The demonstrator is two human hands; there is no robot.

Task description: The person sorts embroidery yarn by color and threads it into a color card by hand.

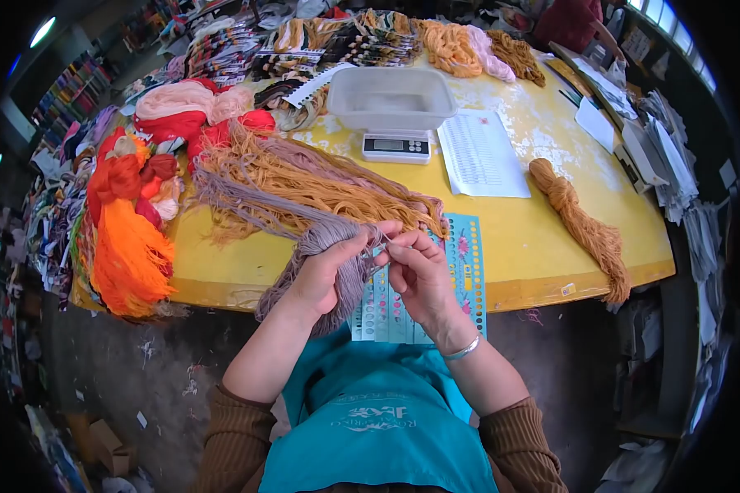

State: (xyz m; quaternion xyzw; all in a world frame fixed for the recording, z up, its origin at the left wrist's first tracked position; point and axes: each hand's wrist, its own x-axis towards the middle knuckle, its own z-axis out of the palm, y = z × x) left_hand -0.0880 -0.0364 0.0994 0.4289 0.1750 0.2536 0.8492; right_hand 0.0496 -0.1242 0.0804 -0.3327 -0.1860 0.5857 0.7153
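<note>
My left hand (321,278) is wrapped round a skein of grey-mauve embroidery thread (327,236), whose lower end hangs over the table's front edge. Thumb and fingers of my right hand (423,275) pinch at thin grey strands beside the left fingertips. Beneath both hands lie teal cards (472,275) with rows of punched holes and pink flower prints, reaching past the table edge. Just beyond, a spread bundle of mustard thread (329,185) and a dusty-pink bundle (337,160) stretch across the yellow table (518,283); grey strands trail over them.
A digital scale (396,147) carries a translucent plastic tub (392,97). Right of it are a printed sheet (483,154) and a tan twisted skein (580,222). Orange thread (131,255) hangs off the left edge. Several more skeins line the back. Another person's sleeve (563,25) shows at far right.
</note>
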